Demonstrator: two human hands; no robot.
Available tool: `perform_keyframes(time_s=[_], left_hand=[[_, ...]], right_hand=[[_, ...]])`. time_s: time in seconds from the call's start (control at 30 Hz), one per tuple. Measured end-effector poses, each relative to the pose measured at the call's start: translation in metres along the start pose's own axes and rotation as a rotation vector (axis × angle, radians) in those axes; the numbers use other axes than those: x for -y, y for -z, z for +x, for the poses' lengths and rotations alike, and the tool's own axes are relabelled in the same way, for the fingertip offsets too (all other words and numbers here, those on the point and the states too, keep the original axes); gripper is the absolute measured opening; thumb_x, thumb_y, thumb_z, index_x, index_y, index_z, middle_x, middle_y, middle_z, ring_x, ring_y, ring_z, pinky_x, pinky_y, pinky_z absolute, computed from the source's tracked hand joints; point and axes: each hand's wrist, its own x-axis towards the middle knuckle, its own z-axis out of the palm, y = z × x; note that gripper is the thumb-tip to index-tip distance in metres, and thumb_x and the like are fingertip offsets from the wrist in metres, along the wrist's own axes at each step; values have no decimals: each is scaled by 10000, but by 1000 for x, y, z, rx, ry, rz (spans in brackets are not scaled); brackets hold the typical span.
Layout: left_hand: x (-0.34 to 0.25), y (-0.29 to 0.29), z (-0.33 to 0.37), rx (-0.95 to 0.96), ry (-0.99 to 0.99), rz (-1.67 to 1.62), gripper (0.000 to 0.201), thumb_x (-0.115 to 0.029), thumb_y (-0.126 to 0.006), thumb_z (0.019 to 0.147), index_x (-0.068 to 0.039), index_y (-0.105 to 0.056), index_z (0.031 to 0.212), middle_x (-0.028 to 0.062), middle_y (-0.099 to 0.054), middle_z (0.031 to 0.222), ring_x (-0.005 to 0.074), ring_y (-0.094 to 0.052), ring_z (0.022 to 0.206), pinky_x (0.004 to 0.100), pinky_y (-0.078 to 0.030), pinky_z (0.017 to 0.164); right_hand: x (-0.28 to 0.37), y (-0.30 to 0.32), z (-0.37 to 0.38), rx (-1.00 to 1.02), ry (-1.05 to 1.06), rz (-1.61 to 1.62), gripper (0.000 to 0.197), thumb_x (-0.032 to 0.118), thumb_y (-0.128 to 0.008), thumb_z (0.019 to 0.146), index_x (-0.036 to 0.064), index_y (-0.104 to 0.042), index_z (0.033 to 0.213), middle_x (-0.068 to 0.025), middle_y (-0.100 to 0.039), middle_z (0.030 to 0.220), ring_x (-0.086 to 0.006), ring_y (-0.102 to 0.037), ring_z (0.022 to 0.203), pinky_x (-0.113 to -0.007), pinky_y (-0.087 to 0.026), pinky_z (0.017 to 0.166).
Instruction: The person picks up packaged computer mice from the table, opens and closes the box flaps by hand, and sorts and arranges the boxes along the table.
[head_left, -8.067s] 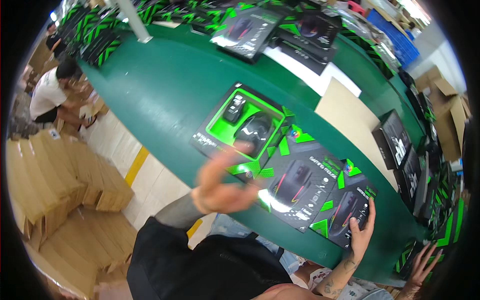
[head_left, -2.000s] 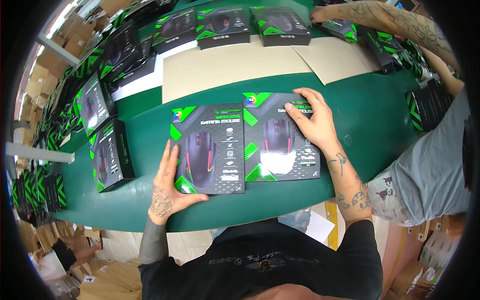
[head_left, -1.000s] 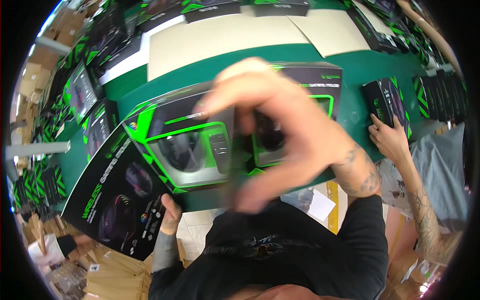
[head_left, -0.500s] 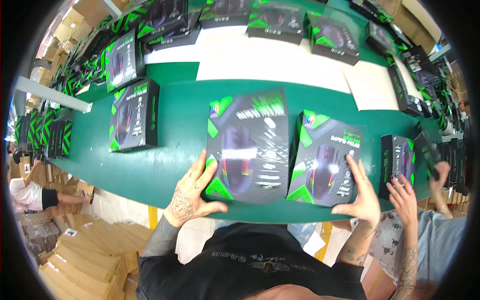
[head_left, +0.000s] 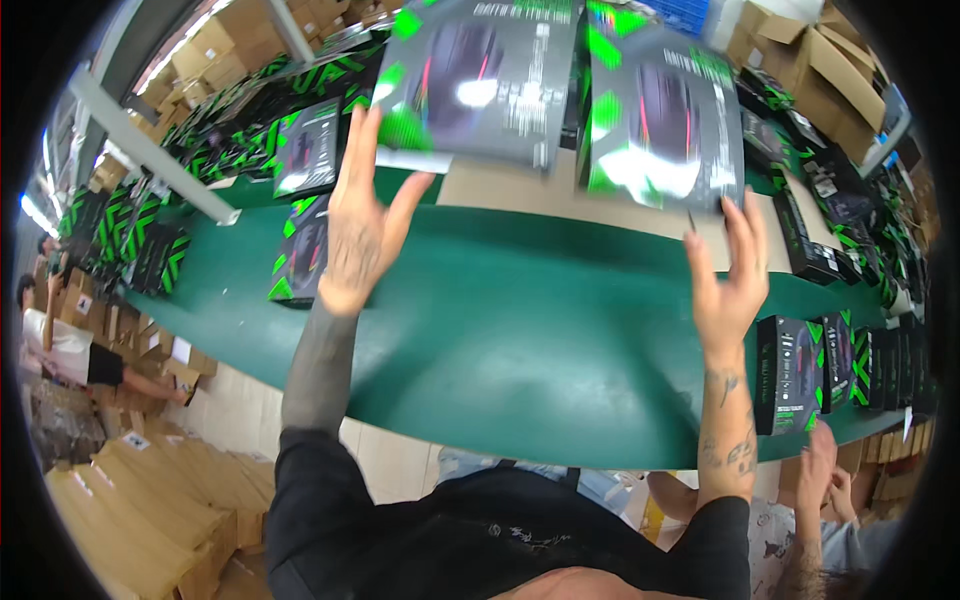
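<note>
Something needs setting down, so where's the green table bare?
Widest: the middle of the green table, between left hand and right hand, from the cardboard to the near edge. A smaller one lies left of the box beside the left hand. Boxes crowd the right end and far left.

bright, fairly even light covers the green tabletop (head_left: 520, 330), its glossy surface carrying a pale sheen and soft-edged shadows across its nearer half. white lights (head_left: 33, 212) glare far to the left of the tabletop. above its far side, the left mouse box (head_left: 475, 80) and right mouse box (head_left: 662, 110) throw back white glare, and motion blur smears their printing. right of the tabletop's near edge, a co-worker's hand (head_left: 818, 455) looks soft. the fisheye lens bows the tabletop's near edge into an arc, and black vignetting rounds the corners.
</note>
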Motion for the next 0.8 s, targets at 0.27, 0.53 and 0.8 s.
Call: perform_keyframes(time_s=[0.27, 0.53, 0.8], left_hand=[[140, 113, -51, 177, 460, 699, 793, -489, -698, 752, 85, -477, 1253, 268, -501, 1277, 364, -478, 1206, 394, -378, 1013], [126, 110, -134, 264, 924, -59, 672, -205, -710, 793, 17, -409, 1351, 148, -508, 1281, 242, -504, 1128, 325, -373, 988], [78, 24, -146, 520, 528, -396, 929, -132, -785, 639, 25, -287, 1408, 233, -319, 1433, 288, -340, 1315, 390, -227, 1095]], right_hand=[[-16, 3, -56, 261, -58, 24, 144, 84, -700, 738, 50, -645, 867, -140, -636, 1006, -304, -617, 933, -366, -494, 818], [-28, -28, -78, 575, -208, 226, 229, 236, -669, 787, 65, -629, 934, -113, -627, 966, -295, -591, 932, -384, -485, 823], [-22, -9, -94, 840, -188, 299, 660, 464, -619, 826, 9, -453, 1275, -178, -530, 1208, -349, -469, 1139, -437, -392, 962]])
